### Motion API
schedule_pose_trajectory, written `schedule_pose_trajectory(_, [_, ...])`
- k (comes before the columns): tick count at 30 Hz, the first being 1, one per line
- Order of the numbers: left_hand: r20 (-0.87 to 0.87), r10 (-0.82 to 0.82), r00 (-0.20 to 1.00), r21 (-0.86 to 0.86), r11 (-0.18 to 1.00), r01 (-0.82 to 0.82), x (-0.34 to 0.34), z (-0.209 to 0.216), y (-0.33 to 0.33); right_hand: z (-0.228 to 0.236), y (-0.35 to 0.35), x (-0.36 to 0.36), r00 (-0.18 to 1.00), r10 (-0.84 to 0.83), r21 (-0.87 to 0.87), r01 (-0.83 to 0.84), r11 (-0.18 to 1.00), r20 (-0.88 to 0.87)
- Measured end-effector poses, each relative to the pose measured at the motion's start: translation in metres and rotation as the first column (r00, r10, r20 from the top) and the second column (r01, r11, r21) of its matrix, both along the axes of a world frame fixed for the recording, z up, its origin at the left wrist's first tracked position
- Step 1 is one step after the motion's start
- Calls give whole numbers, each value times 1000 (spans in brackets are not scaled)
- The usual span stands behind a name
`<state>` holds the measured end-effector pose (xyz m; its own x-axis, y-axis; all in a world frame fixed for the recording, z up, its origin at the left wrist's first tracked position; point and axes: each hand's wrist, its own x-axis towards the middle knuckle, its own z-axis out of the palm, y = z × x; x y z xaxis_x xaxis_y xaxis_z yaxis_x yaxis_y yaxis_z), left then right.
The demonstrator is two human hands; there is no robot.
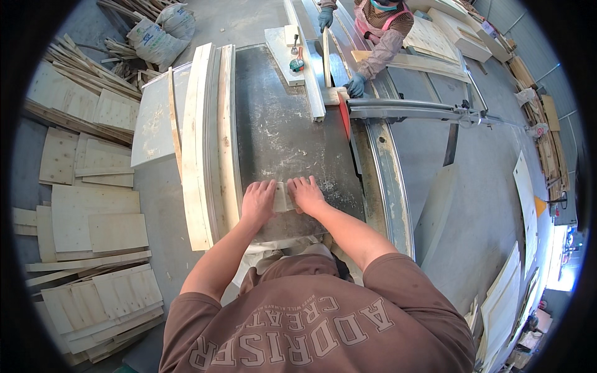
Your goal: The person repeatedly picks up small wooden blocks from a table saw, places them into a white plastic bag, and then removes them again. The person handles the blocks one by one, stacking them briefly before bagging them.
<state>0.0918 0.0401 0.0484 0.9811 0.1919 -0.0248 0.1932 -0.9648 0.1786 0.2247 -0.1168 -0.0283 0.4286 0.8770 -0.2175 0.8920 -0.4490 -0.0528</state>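
Observation:
At the near end of a dark saw table (277, 137), my left hand (259, 198) and my right hand (305, 194) close in on a small pale wood piece (283, 198) from either side. The fingers of both hands curl over it and hide its ends. Whether it is one piece or several stacked ones, I cannot make out. Sawdust and scuffs mark the dark surface beyond my fingers.
Long boards (208, 124) lie along the table's left side. Farther off, a red blade-like part (344, 115) stands beside a metal fence (305, 62). A gloved co-worker (379, 37) handles wood there. Plywood stacks (93, 211) fill the left floor.

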Motion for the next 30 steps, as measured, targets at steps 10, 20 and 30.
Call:
schedule_pose_trajectory(10, [8,0,1000,4,1000,0,-1,-4,1,-2,0,0,1000,0,11,0,1000,-13])
schedule_pose_trajectory(20, [14,1,1000,-18,1000,-1,1,0,1,2,-1,3,999,7,8,-7,1000,-35])
schedule_pose_trajectory(30, [-107,16,994,-25,1000,-19,4,2,1,0,-50,66,648,-750,455,712,535,-132])
